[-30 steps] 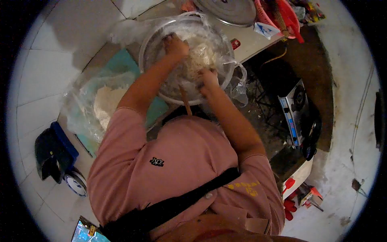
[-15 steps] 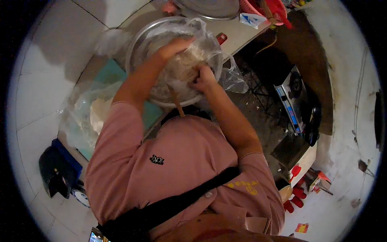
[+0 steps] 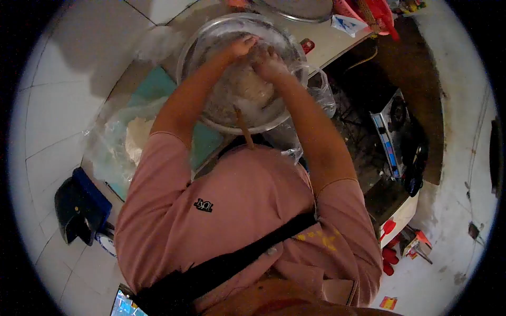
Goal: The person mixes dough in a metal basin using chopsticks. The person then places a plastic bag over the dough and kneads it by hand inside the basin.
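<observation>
A wide metal basin [image 3: 185,79] holds a pale, floury mass that looks like dough [image 3: 255,90]. Over the far part of the basin, my left hand [image 3: 243,46] has its fingers stretched out toward my right hand. My right hand [image 3: 270,66] lies just beyond the pale mass, fingers spread and pointing away from me; what is under the fingertips is hard to make out. A wooden stick [image 3: 244,126] leans over the near rim. Clear plastic [image 3: 322,95] hangs at the basin's right side, apart from my hands.
Left of the basin, a pale lump [image 3: 138,138] sits in clear plastic on a green board [image 3: 153,89]. To the right stands a gas stove [image 3: 387,137]. A round metal lid or tray [image 3: 300,11] and a pink basket [image 3: 348,9] are at the back.
My hands have let go of the clear plastic bag, which now hangs by the right rim. Both hands are closer together toward the basin's far side, and the pale mass shows uncovered.
</observation>
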Available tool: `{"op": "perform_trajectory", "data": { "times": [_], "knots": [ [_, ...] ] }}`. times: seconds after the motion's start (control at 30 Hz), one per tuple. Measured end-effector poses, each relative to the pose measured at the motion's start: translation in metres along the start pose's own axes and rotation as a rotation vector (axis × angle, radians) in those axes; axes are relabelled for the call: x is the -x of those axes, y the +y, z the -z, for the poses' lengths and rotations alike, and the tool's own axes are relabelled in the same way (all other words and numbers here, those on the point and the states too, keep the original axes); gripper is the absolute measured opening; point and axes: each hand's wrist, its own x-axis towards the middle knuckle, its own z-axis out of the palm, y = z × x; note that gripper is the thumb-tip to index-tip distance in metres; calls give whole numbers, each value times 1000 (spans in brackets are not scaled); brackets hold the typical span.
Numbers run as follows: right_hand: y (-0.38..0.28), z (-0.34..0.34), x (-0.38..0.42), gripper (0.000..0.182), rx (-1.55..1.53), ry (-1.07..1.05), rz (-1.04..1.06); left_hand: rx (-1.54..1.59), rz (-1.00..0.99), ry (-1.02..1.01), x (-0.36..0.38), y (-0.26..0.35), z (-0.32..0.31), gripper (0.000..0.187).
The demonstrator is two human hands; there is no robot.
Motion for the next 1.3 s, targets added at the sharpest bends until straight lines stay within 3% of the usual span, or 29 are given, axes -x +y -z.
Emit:
{"op": "perform_trajectory", "data": {
  "times": [0.17,0.2,0.27,0.33,0.43,0.53,0.67,0.73,0.83,1.03,1.1,1.17,1.23,1.3],
  "knots": [
    [37,-24,-9,51,128,-318,-23,-117,-120,-149,-4,12,-34,40],
    [32,-11,-2,50,74,-215,-79,-206,-195,-191,-3,22,-27,42],
    [20,22,14,47,-34,-6,-193,-176,-141,-216,-3,38,-4,49],
    [23,65,35,41,-54,-216,-144,71,133,-183,-3,71,31,60],
    [14,94,73,30,112,-592,-55,-57,17,-176,12,64,11,79],
    [-12,77,99,30,237,-666,107,-348,-23,-375,32,74,5,98],
    [-48,58,97,28,139,-566,60,-301,137,-365,63,114,36,119],
    [-70,53,93,28,143,-610,48,-361,141,-384,60,86,12,125],
    [-57,-16,90,26,152,-437,3,-359,124,-361,57,79,3,124],
    [-50,48,99,29,-145,-538,91,-328,93,-428,54,71,8,121],
    [-30,72,98,32,-151,-549,-46,-540,-521,30,46,57,-3,116],
    [-22,79,93,36,-40,-537,-30,-514,-490,57,42,59,-6,111],
    [-16,76,90,39,196,-505,137,-247,179,-350,43,119,22,104],
    [-3,27,84,38,-659,-172,-255,-314,88,-305,33,72,-25,104]
  ]
}}
